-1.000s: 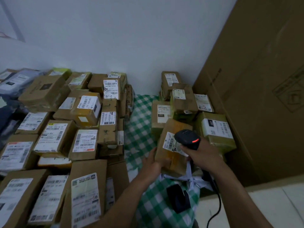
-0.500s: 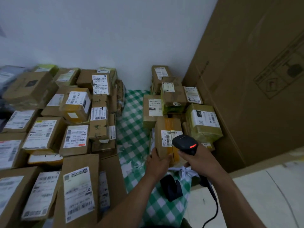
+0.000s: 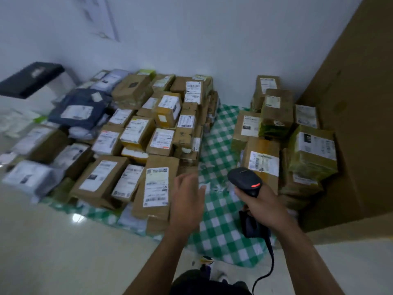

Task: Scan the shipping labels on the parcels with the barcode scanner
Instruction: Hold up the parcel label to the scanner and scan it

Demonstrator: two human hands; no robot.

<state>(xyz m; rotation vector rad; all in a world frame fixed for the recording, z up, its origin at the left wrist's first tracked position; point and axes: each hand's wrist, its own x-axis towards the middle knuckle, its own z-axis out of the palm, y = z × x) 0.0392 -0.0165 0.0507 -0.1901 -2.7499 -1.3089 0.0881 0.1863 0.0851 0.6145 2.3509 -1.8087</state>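
My left hand [image 3: 187, 201] hangs at centre frame, fingers loosely spread, holding nothing. My right hand [image 3: 262, 206] wraps the scanner [image 3: 244, 180], red light showing, right of centre, just before a labelled parcel [image 3: 262, 165].

Left hand [image 3: 188, 200] hangs in the air, back of the hand up, fingers loosely spread and reaching forward, nothing in its grasp, its bare forearm running up from the bottom edge of the view. Right hand [image 3: 260, 206] is wrapped tight round the handle of the barcode scanner [image 3: 244, 180], knuckles up, thumb side facing left, the scanner's head tipped forward. Both arms are extended ahead of the body, the right one a little lower and nearer, the two hands apart.
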